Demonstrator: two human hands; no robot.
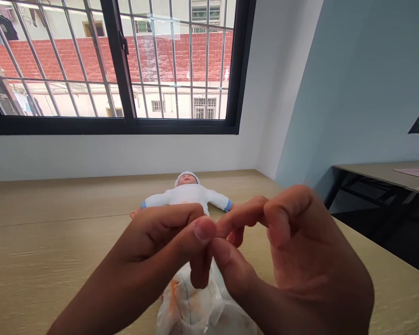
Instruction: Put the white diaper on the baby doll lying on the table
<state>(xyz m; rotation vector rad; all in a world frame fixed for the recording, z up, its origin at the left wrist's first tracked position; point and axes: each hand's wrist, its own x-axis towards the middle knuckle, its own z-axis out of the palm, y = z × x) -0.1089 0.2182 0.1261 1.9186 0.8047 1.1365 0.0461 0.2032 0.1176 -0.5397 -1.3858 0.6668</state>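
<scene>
I'm seeing daylight pouring in through the window [121, 70]; glare is washing out the paler parts of the building outside [182, 58]; the left hand [160, 246] and right hand [307, 265] are falling into shade against that brightness, looking slightly soft; the blue wall [363, 83] is staying dimmer; deep shadow is filling the space beneath the side table [377, 170]; my wide view is slanting straight lines near the edges.

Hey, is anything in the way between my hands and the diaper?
Nothing visible. Your left hand and right hand meet at the fingertips, partly covering the diaper in this view, so I can't tell about the hidden part.
</scene>
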